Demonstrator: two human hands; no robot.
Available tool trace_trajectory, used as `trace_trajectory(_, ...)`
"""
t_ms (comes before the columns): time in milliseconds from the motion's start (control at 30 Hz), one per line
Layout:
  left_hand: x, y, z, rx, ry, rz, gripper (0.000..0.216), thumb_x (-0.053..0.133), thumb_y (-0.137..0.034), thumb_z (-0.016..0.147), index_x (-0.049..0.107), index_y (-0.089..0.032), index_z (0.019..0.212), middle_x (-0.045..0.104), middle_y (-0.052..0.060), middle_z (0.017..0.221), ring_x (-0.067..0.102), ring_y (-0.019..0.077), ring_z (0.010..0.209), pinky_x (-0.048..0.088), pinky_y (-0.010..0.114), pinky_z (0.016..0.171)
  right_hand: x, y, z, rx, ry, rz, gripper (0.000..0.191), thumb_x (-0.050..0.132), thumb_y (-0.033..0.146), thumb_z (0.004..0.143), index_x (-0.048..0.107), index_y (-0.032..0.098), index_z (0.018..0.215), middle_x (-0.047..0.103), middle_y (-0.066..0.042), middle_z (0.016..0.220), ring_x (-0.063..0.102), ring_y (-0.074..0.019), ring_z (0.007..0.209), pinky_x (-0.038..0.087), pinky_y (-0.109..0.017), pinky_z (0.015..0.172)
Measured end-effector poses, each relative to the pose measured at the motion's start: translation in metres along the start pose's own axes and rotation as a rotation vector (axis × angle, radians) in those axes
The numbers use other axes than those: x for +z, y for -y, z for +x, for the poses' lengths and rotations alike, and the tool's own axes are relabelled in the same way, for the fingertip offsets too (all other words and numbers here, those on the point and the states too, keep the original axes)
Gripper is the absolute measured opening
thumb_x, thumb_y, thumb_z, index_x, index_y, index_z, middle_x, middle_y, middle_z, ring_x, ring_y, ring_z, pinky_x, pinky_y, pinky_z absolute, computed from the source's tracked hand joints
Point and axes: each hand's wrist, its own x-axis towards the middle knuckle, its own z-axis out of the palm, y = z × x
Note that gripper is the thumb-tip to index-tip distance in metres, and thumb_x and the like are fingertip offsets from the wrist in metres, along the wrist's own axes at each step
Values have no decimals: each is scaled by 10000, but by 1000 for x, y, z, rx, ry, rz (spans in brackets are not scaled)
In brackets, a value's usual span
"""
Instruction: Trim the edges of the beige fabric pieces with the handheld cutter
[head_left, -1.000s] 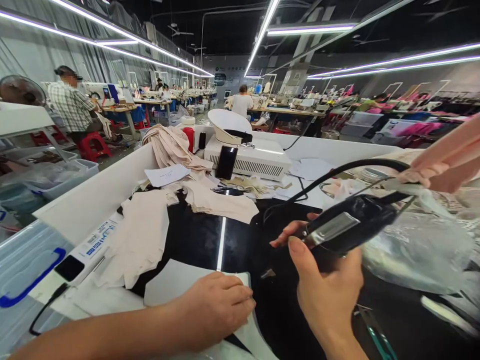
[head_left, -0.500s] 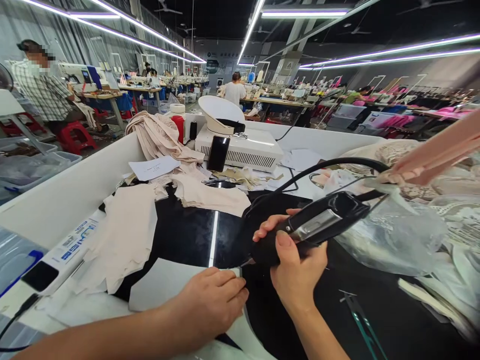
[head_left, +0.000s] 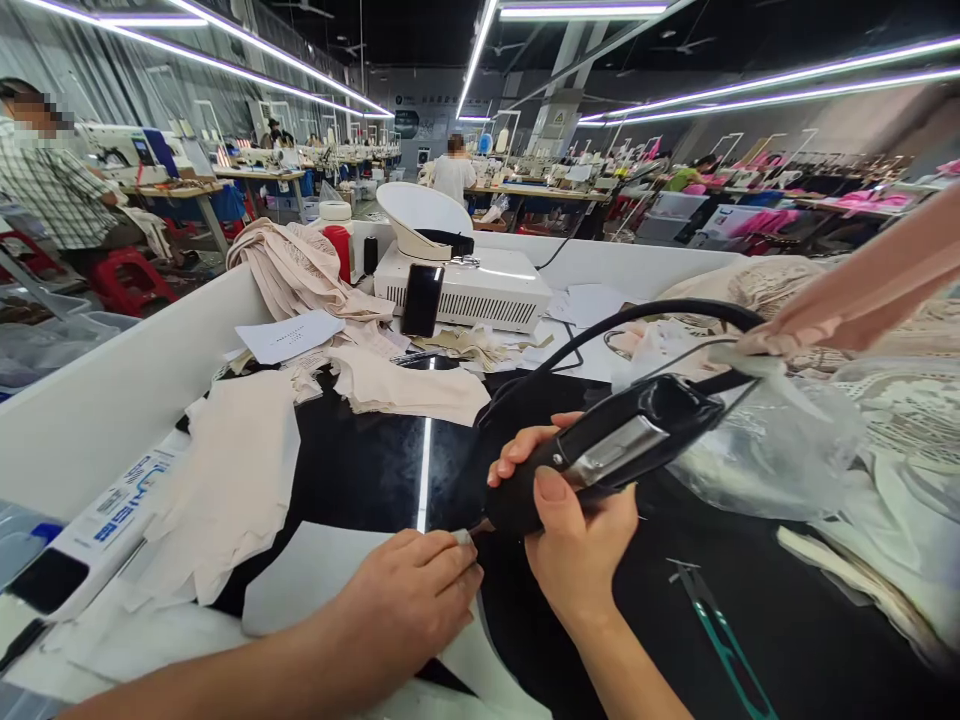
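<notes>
My right hand (head_left: 577, 550) is wrapped round a black corded hand tool (head_left: 600, 455) with a silver plate on its side. The tool slants down to the left, and its narrow tip sits close to my left fingertips. With its fingers bent together, my left hand (head_left: 412, 600) grips the edge of a white sheet-like piece (head_left: 307, 575), fabric or paper, lying on the black glossy tabletop (head_left: 367, 470). A strip of pink cloth (head_left: 847, 290) is tied round the tool's cable end. Green-handled thread snips (head_left: 724, 630) lie right of my right forearm.
Stacked beige fabric pieces (head_left: 244, 470) lie at the left, with more (head_left: 409, 385) behind the hands. A phone (head_left: 422, 300) leans on a white vented box (head_left: 469, 290). Plastic-bagged material (head_left: 772, 450) fills the right side. White side walls (head_left: 127, 380) bound the table.
The whole view has shifted slightly, so things appear a little further left. My hands keep the same grips, with the tool tip still beside my left fingertips.
</notes>
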Motion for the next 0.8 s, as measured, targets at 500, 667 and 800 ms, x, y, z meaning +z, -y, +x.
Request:
trace_trajectory(500, 7, -3, -13, -13, 59, 73, 258, 557, -238, 1201, 744, -138, 1349, 801, 98, 1375, 744, 204, 1219, 604, 297, 938, 1, 0, 0, -30, 5, -69, 351, 883, 391, 942, 631, 287, 1162, 753, 39, 834, 704, -158, 582, 616, -294, 547)
trace_trajectory(667, 6, -4, -12, -24, 2, 75, 278, 526, -233, 1210, 759, -130, 1321, 821, 75, 1345, 755, 198, 1193, 609, 306, 924, 1, 0, 1, -31, 2, -43, 375, 904, 428, 936, 646, 281, 1165, 740, 44, 818, 703, -157, 583, 599, -283, 539)
trace_trajectory(800, 6, -4, -14, -7, 54, 117, 281, 547, -255, 1204, 744, -123, 1356, 811, 102, 1366, 740, 194, 1235, 600, 298, 956, 0, 0, 1, -22, -4, -41, 371, 903, 427, 940, 655, 276, 1170, 732, 43, 817, 685, -152, 585, 599, -282, 548)
